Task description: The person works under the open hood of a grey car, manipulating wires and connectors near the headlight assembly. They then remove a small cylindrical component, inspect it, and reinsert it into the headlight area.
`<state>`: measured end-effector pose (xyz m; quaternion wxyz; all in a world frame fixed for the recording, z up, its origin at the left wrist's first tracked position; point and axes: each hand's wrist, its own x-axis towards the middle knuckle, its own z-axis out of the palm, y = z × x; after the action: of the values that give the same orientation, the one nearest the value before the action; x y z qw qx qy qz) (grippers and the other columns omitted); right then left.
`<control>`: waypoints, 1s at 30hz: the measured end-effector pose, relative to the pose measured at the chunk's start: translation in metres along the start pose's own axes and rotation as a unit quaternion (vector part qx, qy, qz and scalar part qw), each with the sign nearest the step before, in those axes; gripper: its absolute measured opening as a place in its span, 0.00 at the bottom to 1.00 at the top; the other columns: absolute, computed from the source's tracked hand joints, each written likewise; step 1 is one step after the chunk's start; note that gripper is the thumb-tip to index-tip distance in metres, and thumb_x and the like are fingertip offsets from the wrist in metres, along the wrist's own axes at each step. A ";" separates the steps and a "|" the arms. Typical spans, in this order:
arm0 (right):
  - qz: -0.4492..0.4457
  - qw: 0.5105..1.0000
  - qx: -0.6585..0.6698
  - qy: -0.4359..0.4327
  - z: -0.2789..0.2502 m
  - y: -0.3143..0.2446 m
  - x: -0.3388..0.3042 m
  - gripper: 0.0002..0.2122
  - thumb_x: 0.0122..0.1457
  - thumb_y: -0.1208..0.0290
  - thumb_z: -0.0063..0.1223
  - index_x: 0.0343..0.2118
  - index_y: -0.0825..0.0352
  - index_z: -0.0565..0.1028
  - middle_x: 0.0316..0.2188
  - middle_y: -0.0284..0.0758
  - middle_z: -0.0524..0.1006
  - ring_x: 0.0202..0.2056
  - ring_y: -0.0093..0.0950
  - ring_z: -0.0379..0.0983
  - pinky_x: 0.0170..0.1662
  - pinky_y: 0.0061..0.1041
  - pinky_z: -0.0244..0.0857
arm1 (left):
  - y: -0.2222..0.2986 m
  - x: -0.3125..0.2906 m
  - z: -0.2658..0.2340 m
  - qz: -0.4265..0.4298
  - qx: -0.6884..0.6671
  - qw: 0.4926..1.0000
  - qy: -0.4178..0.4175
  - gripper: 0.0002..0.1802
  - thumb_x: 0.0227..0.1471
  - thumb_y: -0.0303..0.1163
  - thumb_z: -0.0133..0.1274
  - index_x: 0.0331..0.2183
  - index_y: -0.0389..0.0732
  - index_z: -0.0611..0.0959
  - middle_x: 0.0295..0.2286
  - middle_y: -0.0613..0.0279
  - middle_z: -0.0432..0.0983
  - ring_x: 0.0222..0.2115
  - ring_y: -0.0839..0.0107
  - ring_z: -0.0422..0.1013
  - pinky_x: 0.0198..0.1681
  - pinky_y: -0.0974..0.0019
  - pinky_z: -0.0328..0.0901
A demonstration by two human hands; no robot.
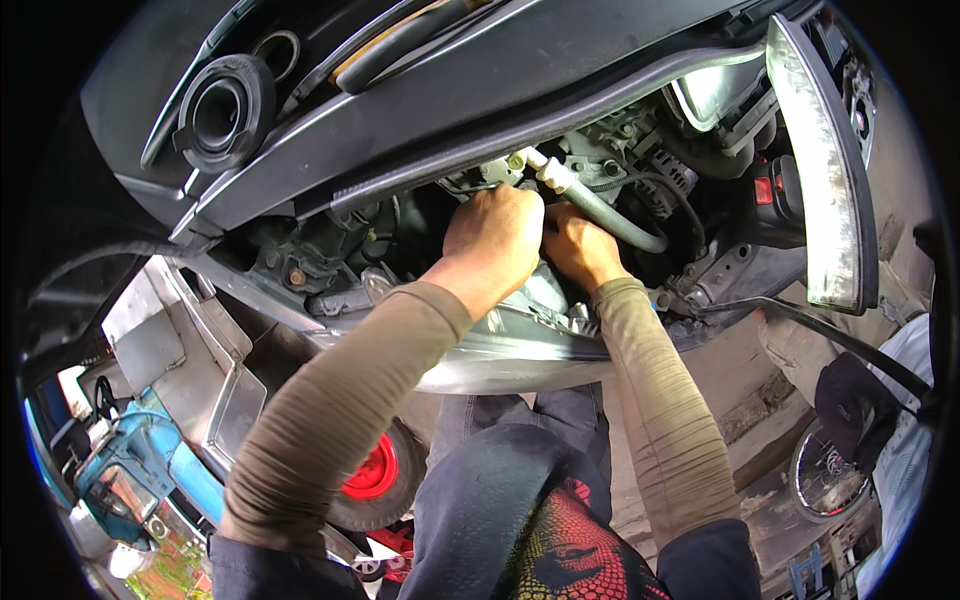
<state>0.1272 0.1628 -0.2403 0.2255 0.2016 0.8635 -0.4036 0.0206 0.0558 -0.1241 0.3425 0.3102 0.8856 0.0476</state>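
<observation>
Both my hands are inside a vehicle's open engine bay. My left hand (495, 235) is closed in a fist, its knuckles up, and what it grips is hidden beneath it. Close beside it, my right hand (587, 248) has its fingers curled down among the parts. Its fingertips are out of sight, as is whatever they hold. A thick grey hose (610, 212) with a pale metal end fitting (548, 172) runs just above my right hand. Below the hands lies the silvery front edge (510, 345) of the vehicle.
A long black panel (430, 100) with a rubber seal crosses above the hands. At right hangs a long whitish strip (815, 170) with a black edge. A person in a dark cap (855, 395) is at lower right, near a spoked wheel (828, 475). A red-rimmed wheel (372, 470) lies lower left.
</observation>
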 end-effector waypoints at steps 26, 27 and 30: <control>-0.090 0.981 -0.096 -0.144 0.010 0.028 0.037 0.17 0.63 0.68 0.41 0.50 0.54 0.79 0.53 0.38 0.77 0.55 0.40 0.73 0.60 0.36 0.65 | -0.020 0.004 -0.009 -0.005 -0.008 0.993 -0.116 0.11 0.45 0.21 0.53 0.32 0.24 0.84 0.34 0.29 0.79 0.40 0.43 0.78 0.46 0.51 0.73; -0.034 0.988 -0.027 -0.147 0.006 0.024 0.035 0.17 0.64 0.67 0.41 0.50 0.54 0.79 0.55 0.39 0.76 0.56 0.40 0.72 0.61 0.36 0.63 | -0.022 0.003 -0.021 0.023 0.063 0.983 -0.172 0.12 0.43 0.19 0.51 0.32 0.26 0.85 0.35 0.31 0.79 0.41 0.44 0.79 0.46 0.52 0.73; -0.029 0.985 -0.024 -0.168 0.001 0.020 0.021 0.16 0.66 0.64 0.40 0.50 0.57 0.79 0.57 0.41 0.74 0.57 0.42 0.70 0.62 0.36 0.62 | -0.031 -0.006 -0.045 0.039 0.201 0.947 -0.248 0.12 0.43 0.19 0.51 0.31 0.29 0.86 0.36 0.37 0.81 0.42 0.47 0.79 0.45 0.54 0.73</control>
<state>0.1206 0.1774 -0.2641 0.3606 0.1006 0.8279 -0.4177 -0.0205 0.0325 -0.0955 0.4797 0.4086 0.7511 -0.1971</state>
